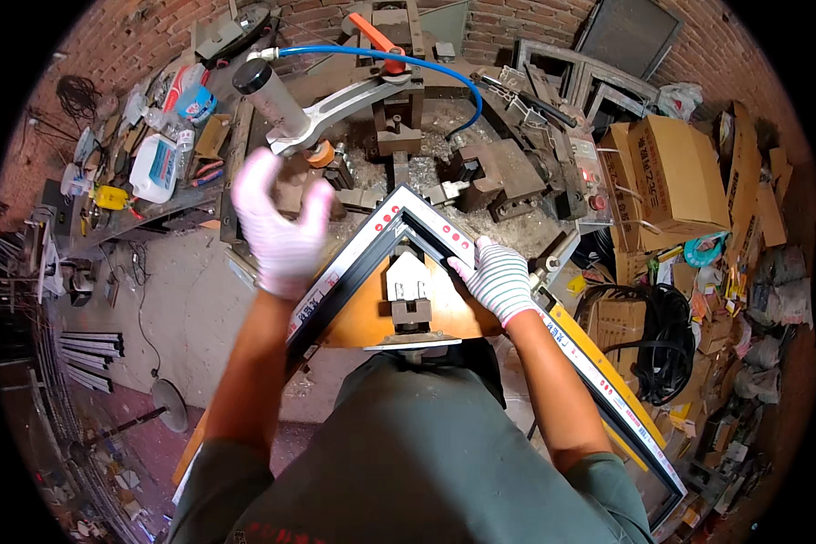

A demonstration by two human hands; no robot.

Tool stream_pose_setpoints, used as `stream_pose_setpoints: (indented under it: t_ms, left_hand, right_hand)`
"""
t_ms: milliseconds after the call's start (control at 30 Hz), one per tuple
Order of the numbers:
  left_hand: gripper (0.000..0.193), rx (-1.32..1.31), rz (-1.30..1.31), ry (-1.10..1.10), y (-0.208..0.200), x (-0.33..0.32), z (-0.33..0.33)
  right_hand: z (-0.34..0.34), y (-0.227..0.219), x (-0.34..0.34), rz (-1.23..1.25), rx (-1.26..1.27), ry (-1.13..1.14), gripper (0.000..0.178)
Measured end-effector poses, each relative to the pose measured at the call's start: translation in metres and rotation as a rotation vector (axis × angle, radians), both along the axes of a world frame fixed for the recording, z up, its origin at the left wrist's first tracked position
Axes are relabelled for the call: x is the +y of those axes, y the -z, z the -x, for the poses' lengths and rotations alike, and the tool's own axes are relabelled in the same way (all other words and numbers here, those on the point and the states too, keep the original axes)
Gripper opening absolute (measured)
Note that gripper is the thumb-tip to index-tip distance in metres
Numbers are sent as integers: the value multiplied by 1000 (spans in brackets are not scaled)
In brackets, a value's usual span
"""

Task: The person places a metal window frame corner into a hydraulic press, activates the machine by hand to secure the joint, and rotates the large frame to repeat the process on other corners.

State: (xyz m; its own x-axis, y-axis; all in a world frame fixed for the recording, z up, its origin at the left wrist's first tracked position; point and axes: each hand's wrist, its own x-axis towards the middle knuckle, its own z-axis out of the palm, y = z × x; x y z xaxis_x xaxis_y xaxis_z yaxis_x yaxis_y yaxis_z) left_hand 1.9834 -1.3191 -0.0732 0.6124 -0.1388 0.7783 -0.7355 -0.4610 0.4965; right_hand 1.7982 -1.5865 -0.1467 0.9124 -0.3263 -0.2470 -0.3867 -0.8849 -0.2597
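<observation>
An L-shaped corner of dark metal frame [437, 230], its faces covered with white printed film, lies at the machine's middle, apex pointing away from me. My right hand [501, 279], in a striped white glove, is closed on the right leg just below the corner. My left hand [281, 227], in a similar glove, is raised above the left leg, slightly blurred, thumb and fingers apart with nothing in them. Just beyond it stands a clear cylinder with a black cap [279, 107] on a grey metal arm [349, 107]. A pale pointed block [408, 276] sits inside the corner.
An orange lever [374, 34] and a blue hose [399, 56] rise behind the corner. Bottles and tools crowd the left bench [109, 227]. Cardboard boxes [666, 177] stand at right. A yellow rail [598, 349] runs along the frame's right leg.
</observation>
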Motion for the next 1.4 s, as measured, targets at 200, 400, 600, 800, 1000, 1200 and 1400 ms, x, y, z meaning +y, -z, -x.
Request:
stream_pose_setpoints:
  t_ms: [200,400,600,800,1000,1200,1400]
  left_hand:
    - [61,565,-63,219,-43,7,-89]
    - [48,371,-473,388,-70,-22,2]
    - [50,276,-399,284,-59,-55,19]
    - [53,267,-392,258,-53,-57,18]
    - [54,244,-344,244,-50,-60,19]
    - [51,363,-229,236,-41,-40,35]
    - [63,709,-803,177,57,44,60]
  right_hand:
    - [0,-10,5,-24,11,-17,61]
    - [5,-2,2,-8,-59,-10,61]
    - [5,-5,4,-17,-74,-12,62]
    - [5,-6,4,-13,-55,1,62]
    - [4,-2,4,-10,-47,-2,61]
    - [2,-8,-8,-81,24,-64,57]
    - [-9,-12,-29,-191,178,-186,62]
